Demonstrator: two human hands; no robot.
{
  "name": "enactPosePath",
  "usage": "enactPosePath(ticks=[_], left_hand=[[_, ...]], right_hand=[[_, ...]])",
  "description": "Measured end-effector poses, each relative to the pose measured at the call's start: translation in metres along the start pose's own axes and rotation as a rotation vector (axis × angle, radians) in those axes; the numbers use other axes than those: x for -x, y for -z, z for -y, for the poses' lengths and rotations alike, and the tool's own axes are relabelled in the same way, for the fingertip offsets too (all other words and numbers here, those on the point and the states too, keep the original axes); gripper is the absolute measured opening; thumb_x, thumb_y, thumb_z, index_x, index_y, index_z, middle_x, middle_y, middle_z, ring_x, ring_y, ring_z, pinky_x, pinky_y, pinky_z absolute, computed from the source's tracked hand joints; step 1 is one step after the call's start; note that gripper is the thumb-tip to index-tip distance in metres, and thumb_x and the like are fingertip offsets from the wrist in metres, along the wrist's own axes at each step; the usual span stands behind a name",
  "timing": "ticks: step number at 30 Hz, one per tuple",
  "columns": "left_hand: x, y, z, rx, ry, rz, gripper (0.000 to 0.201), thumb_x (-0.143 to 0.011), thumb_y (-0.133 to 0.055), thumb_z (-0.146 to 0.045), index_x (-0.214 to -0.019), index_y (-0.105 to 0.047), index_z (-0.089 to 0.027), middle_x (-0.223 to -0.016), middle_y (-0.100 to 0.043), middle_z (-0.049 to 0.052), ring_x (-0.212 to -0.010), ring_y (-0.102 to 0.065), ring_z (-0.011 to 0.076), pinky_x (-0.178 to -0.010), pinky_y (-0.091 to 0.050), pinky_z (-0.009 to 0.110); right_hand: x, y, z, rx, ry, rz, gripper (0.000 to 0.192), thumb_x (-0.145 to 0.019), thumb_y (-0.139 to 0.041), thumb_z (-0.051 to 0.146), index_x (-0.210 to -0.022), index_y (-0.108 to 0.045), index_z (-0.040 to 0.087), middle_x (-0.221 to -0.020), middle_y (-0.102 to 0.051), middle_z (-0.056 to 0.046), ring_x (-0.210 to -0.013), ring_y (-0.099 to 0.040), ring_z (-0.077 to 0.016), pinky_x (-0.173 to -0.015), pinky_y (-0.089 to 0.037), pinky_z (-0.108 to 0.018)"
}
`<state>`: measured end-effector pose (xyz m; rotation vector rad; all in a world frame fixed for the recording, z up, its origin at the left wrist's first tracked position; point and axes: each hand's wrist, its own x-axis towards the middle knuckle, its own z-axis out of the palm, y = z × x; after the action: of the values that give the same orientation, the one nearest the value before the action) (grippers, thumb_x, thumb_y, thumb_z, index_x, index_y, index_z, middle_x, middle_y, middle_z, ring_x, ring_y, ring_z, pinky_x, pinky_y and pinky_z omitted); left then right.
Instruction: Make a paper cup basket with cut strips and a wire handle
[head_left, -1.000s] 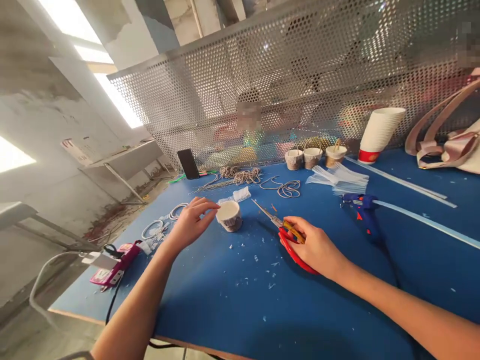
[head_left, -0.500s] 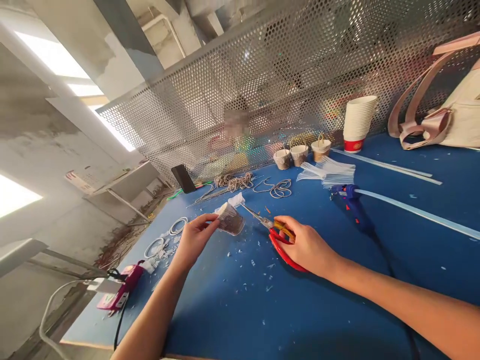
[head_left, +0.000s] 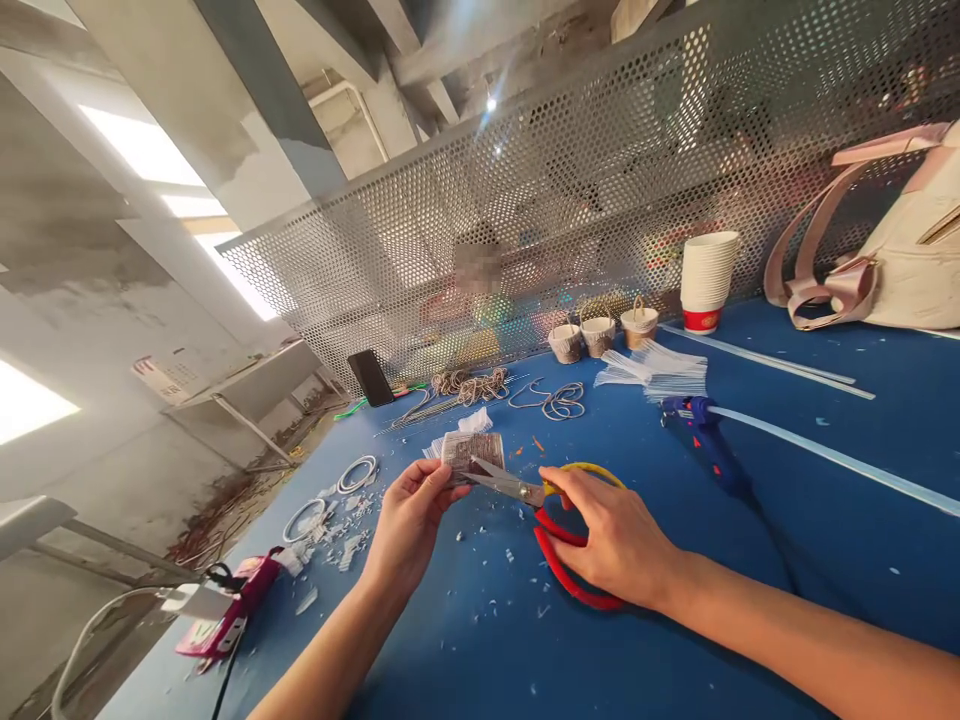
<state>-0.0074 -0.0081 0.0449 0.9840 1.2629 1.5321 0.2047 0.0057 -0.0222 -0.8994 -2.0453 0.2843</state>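
Note:
My left hand [head_left: 414,510] pinches a small paper cup [head_left: 480,447] between thumb and fingers. Brown cord covers the cup's side, and thin white strips stick out at its left end. Around the handles of a pair of scissors [head_left: 534,494], one red and one yellow, are the fingers of my right hand [head_left: 611,530]. The blades are spread and reach the cup's lower side, close to my left fingertips. Whether an edge touches the cord, I cannot tell. A white fringed piece [head_left: 474,421] shows just behind the cup.
Paper scraps [head_left: 352,520] and white rings [head_left: 356,474] lie at the left, near a pink power strip [head_left: 225,615]. Farther back are coiled cord [head_left: 472,385], little baskets [head_left: 598,337], stacked paper cups [head_left: 706,280] and a phone [head_left: 370,377]. A blue glue gun [head_left: 705,430] rests at the right.
The scissors' blades have opened and come over to the cup. My left hand has turned the cup so its cord-covered side shows. The camera view has shifted slightly.

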Motion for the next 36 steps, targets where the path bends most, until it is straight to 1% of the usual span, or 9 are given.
enactPosePath(ticks=[4,8,15,23,26,30,33,36], left_hand=[[0.008,-0.004,0.001,0.106,0.003,-0.008,0.025,-0.056,-0.084,-0.027,-0.065,-0.065,-0.014,-0.069,-0.067,0.001,-0.065,-0.064,0.0123,-0.066,-0.056,0.023],[0.015,-0.006,0.002,0.122,-0.024,-0.017,0.024,-0.059,-0.083,-0.026,-0.067,-0.064,-0.015,-0.070,-0.067,0.000,-0.065,-0.064,0.0118,-0.069,-0.057,0.024],[0.019,-0.007,0.003,0.147,-0.034,-0.023,0.024,-0.061,-0.082,-0.028,-0.069,-0.063,-0.016,-0.075,-0.070,0.002,-0.069,-0.066,0.0124,-0.070,-0.056,0.022],[0.017,-0.004,0.003,0.154,-0.037,-0.049,0.025,-0.059,-0.083,-0.029,-0.068,-0.063,-0.017,-0.069,-0.067,-0.001,-0.065,-0.065,0.0108,-0.069,-0.055,0.020],[0.018,-0.005,0.004,0.146,-0.028,-0.036,0.026,-0.059,-0.083,-0.030,-0.068,-0.063,-0.016,-0.072,-0.068,0.001,-0.067,-0.065,0.0115,-0.069,-0.055,0.021],[0.018,-0.005,0.005,0.155,-0.032,-0.024,0.024,-0.060,-0.082,-0.030,-0.068,-0.063,-0.016,-0.073,-0.069,0.001,-0.068,-0.064,0.0114,-0.069,-0.055,0.021],[0.018,-0.005,0.004,0.173,-0.062,-0.026,0.024,-0.060,-0.082,-0.029,-0.068,-0.063,-0.017,-0.072,-0.069,0.000,-0.069,-0.065,0.0117,-0.070,-0.055,0.021],[0.018,-0.005,0.005,0.167,-0.060,-0.018,0.023,-0.061,-0.082,-0.029,-0.069,-0.063,-0.017,-0.071,-0.068,0.000,-0.068,-0.064,0.0113,-0.071,-0.055,0.021]], right_hand=[[0.002,-0.002,-0.002,0.080,0.061,-0.033,0.045,-0.078,-0.058,0.025,-0.121,-0.046,0.018,-0.096,-0.067,-0.008,-0.083,-0.066,-0.0225,-0.065,-0.054,-0.034],[0.002,-0.003,-0.002,0.138,0.111,-0.083,0.047,-0.078,-0.058,0.023,-0.123,-0.045,0.017,-0.095,-0.067,-0.009,-0.083,-0.066,-0.0237,-0.063,-0.054,-0.034],[0.001,-0.002,-0.004,0.182,0.228,-0.137,0.050,-0.077,-0.057,0.019,-0.125,-0.043,0.014,-0.090,-0.067,-0.009,-0.079,-0.067,-0.0240,-0.061,-0.055,-0.034],[0.001,-0.003,-0.006,0.188,0.220,-0.126,0.051,-0.076,-0.054,0.018,-0.126,-0.043,0.016,-0.091,-0.068,-0.009,-0.080,-0.068,-0.0238,-0.061,-0.055,-0.033],[0.002,-0.003,-0.005,0.183,0.244,-0.126,0.054,-0.075,-0.053,0.016,-0.128,-0.042,0.017,-0.091,-0.068,-0.009,-0.080,-0.068,-0.0233,-0.064,-0.055,-0.033],[0.002,-0.003,-0.005,0.176,0.254,-0.131,0.052,-0.075,-0.054,0.016,-0.126,-0.042,0.015,-0.090,-0.068,-0.009,-0.079,-0.067,-0.0234,-0.064,-0.056,-0.034],[0.002,-0.003,-0.005,0.172,0.247,-0.131,0.050,-0.076,-0.054,0.017,-0.125,-0.043,0.015,-0.090,-0.068,-0.009,-0.079,-0.068,-0.0235,-0.063,-0.056,-0.034],[0.003,-0.003,-0.005,0.153,0.218,-0.116,0.050,-0.077,-0.054,0.018,-0.126,-0.043,0.017,-0.092,-0.068,-0.009,-0.079,-0.068,-0.0234,-0.062,-0.056,-0.034]])
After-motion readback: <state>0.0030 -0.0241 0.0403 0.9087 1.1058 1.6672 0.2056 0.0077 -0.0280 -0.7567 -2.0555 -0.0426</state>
